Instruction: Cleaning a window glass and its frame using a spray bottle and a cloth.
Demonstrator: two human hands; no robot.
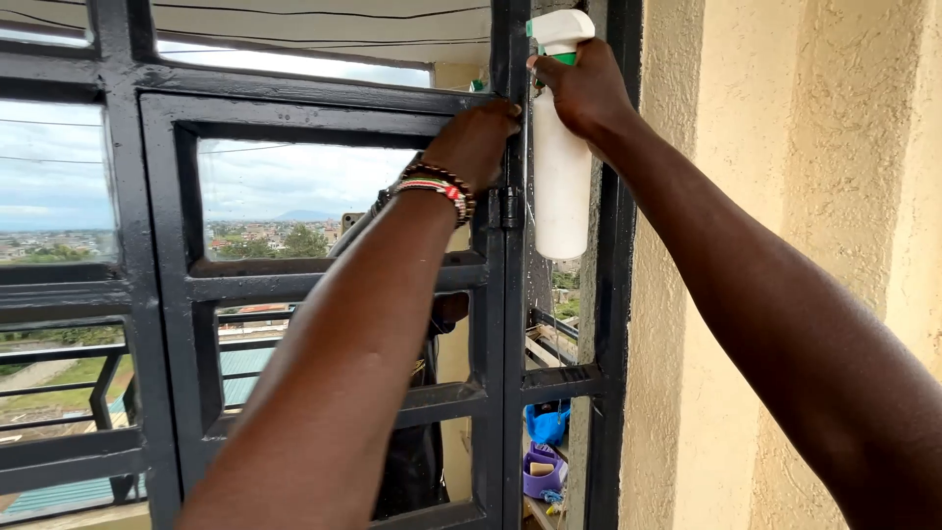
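Both hands up at the window frame: we hold a spray bottle and press on the bar.

Our right hand (584, 93) is wrapped tight round the neck of the white bottle (561, 186), a finger at the green trigger; the bottle hangs upright at about 1 o'clock, just in front of the narrow pane (549, 294). Our left hand (476, 142), with its beaded bracelet (437, 188), sits curled against the black frame (500, 294) at 12 o'clock; whether it pinches a cloth we cannot tell. To do this well, we judge, we should keep the nozzle turned at the glass and close to it, squeeze in short bursts from the top so drips run downward, and brace the frame so it does not swing. Water already beads on the top bar at 11 o'clock.
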